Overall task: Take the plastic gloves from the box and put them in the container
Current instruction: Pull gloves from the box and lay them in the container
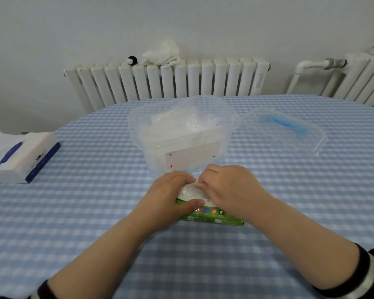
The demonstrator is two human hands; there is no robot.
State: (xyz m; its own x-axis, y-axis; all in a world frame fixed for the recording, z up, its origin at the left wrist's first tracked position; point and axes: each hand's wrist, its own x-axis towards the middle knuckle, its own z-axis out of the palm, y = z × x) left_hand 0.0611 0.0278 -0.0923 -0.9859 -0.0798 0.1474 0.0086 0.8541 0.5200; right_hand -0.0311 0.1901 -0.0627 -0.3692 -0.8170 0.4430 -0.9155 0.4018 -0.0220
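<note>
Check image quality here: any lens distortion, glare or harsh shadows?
Head view: wide-angle bending curves the radiator and table edge; light is soft and even, without hard shadows; the clear container shows only faint sheen; hands look slightly soft.

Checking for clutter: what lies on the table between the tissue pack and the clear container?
Only bare checked tablecloth between the tissue pack and the container, per the head view.
</note>
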